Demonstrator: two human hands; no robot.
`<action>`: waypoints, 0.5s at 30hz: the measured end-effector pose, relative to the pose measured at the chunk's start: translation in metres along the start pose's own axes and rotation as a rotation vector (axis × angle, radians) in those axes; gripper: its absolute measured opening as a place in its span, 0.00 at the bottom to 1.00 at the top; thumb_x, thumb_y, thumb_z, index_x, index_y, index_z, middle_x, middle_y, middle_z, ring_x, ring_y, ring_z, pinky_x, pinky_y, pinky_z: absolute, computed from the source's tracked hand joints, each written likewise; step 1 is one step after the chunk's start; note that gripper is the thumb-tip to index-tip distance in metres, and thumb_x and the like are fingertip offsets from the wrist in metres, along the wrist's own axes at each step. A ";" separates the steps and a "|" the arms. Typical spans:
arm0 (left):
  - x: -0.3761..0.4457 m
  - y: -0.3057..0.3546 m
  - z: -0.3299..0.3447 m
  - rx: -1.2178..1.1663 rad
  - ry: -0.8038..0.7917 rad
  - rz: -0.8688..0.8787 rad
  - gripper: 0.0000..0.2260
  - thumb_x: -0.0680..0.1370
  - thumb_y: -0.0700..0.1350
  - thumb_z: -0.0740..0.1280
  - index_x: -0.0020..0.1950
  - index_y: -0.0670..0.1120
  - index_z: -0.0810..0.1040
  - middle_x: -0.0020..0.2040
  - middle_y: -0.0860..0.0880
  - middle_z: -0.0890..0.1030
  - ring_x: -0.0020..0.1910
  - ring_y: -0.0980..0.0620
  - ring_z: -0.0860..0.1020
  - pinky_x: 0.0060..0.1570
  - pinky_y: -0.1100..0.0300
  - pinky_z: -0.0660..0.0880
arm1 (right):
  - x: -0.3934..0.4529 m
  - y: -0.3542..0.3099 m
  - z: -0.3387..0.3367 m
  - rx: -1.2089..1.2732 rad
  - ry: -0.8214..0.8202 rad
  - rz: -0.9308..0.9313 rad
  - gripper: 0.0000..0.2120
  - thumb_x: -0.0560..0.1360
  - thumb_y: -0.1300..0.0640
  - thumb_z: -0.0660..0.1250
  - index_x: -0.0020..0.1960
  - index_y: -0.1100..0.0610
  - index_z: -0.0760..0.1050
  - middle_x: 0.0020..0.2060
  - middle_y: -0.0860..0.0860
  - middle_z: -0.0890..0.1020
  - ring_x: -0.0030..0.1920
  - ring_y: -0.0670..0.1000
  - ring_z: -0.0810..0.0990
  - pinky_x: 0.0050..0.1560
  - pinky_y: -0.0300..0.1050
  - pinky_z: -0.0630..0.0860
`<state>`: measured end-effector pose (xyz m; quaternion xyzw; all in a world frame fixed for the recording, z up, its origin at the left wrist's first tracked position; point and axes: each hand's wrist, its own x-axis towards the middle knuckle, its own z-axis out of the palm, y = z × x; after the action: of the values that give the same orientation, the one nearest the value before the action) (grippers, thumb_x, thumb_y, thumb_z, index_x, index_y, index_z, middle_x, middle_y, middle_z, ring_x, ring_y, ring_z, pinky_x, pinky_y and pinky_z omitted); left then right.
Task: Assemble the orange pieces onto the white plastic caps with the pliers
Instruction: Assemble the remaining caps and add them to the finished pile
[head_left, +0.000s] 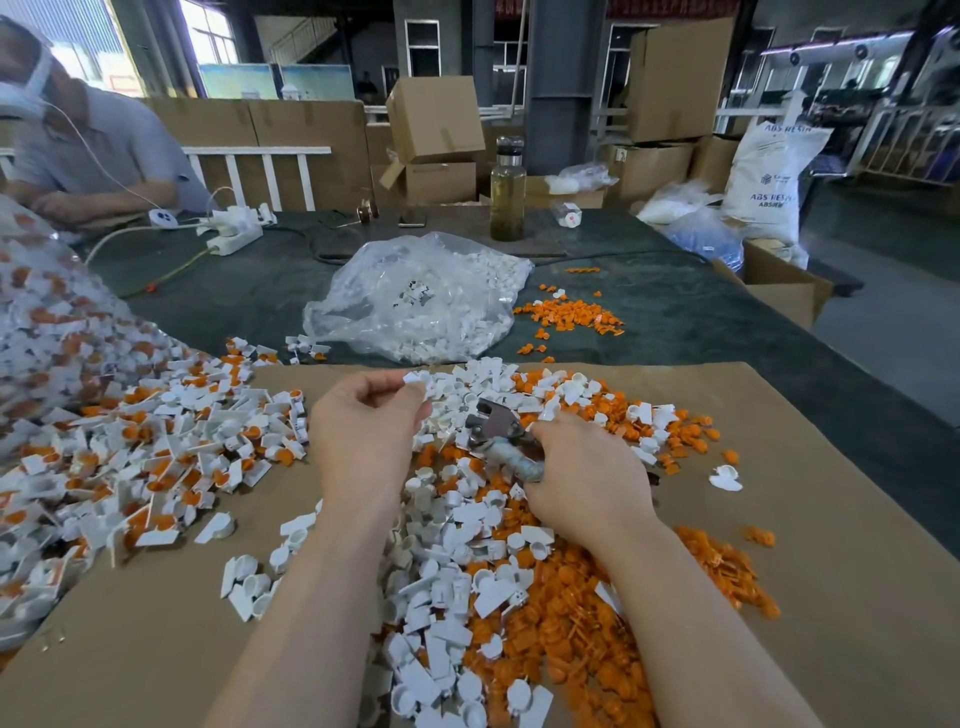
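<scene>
My left hand (366, 431) pinches a small white plastic cap (415, 378) between thumb and fingertips, above a loose heap of white caps (452, 525). My right hand (582, 467) grips the taped handles of metal pliers (496, 426), whose jaws point up and left toward the left hand. Loose orange pieces (566, 629) lie heaped under and around my right forearm. A pile of white caps with orange pieces fitted in them (156, 447) spreads on the cardboard sheet (831, 519) at the left.
A clear bag of white parts (415, 306) lies beyond the cardboard, with scattered orange pieces (571, 314) to its right. A big clear bag of assembled parts (36, 332) fills the left edge. A bottle (508, 192), power strips (234, 228) and a seated person (78, 140) are farther back.
</scene>
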<state>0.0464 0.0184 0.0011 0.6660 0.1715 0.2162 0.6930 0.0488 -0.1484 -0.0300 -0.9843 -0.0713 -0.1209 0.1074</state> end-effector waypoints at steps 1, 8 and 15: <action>-0.001 0.000 0.001 -0.006 -0.011 -0.009 0.07 0.75 0.38 0.73 0.42 0.50 0.82 0.32 0.56 0.84 0.35 0.58 0.84 0.40 0.64 0.80 | 0.000 0.000 0.000 -0.001 0.001 0.008 0.10 0.72 0.51 0.69 0.52 0.49 0.74 0.46 0.47 0.74 0.39 0.51 0.70 0.32 0.43 0.65; -0.006 0.000 0.008 -0.074 -0.098 -0.131 0.04 0.76 0.37 0.71 0.45 0.45 0.80 0.41 0.47 0.85 0.37 0.55 0.85 0.38 0.65 0.80 | 0.000 0.004 -0.002 0.140 0.091 0.090 0.07 0.73 0.52 0.66 0.41 0.51 0.69 0.34 0.45 0.72 0.32 0.48 0.72 0.27 0.41 0.63; -0.022 0.001 0.024 -0.116 -0.332 -0.257 0.04 0.75 0.34 0.71 0.48 0.38 0.79 0.38 0.41 0.86 0.37 0.48 0.85 0.41 0.56 0.83 | 0.002 0.003 -0.012 0.849 0.288 0.195 0.07 0.75 0.55 0.69 0.40 0.55 0.75 0.27 0.46 0.76 0.27 0.43 0.70 0.28 0.38 0.67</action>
<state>0.0404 -0.0130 0.0019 0.6243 0.1261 0.0229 0.7706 0.0490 -0.1541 -0.0184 -0.8284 -0.0061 -0.2058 0.5210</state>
